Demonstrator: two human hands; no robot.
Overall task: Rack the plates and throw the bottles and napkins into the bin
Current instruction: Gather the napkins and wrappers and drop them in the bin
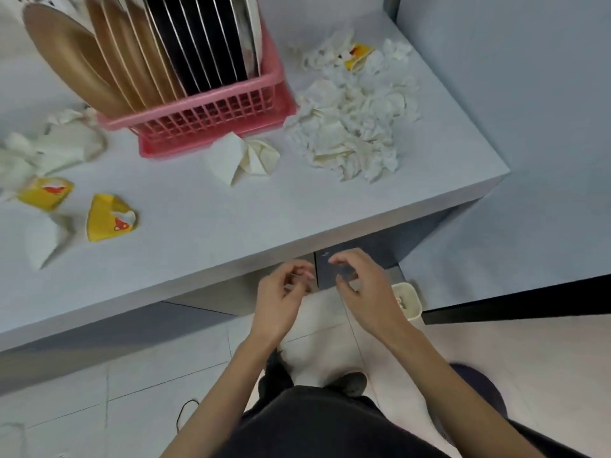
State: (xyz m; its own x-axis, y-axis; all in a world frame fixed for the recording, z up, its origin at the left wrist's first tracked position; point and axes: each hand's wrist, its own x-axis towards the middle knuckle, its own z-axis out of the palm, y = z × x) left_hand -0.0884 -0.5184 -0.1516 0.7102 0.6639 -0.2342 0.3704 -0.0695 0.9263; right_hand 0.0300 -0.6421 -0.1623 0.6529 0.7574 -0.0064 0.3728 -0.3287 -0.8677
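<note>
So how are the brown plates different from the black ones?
The brown plates are tan and sit at the rack's left end, leaning outward; the black plates are dark and stand further right, more upright. Both kinds stand on edge in the pink rack.

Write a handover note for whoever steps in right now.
Left hand and right hand: both empty, fingers loosely curled, below the table edge.
Plates stand in the pink rack: done.
Remaining: napkin pile at right, folded napkin before the rack, napkins and yellow scraps at left.
Bin stands on the floor beside the right hand. No bottles in view.
</note>
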